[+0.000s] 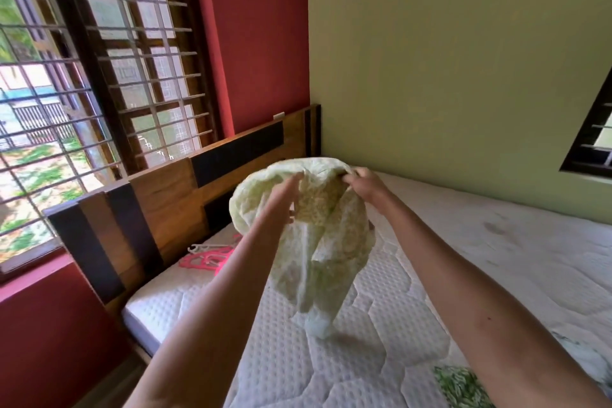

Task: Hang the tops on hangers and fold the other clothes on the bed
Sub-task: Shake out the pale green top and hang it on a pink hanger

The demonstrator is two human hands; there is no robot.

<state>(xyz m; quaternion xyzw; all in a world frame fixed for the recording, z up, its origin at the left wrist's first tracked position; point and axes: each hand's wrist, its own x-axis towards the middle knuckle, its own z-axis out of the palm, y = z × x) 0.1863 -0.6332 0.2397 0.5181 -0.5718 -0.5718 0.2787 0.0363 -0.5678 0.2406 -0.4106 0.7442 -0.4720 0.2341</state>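
Note:
A pale green patterned garment hangs bunched in the air above the white mattress, its lower end brushing the bed. My left hand reaches into the cloth near its top, fingers partly buried in the fabric. My right hand pinches the upper edge of the garment. Pink and white hangers lie on the mattress by the headboard, left of the garment.
A wooden headboard runs along the far left of the bed, with a barred window behind it. A green-and-white printed cloth lies at the bed's near edge under my right forearm. A green wall borders the bed's right side.

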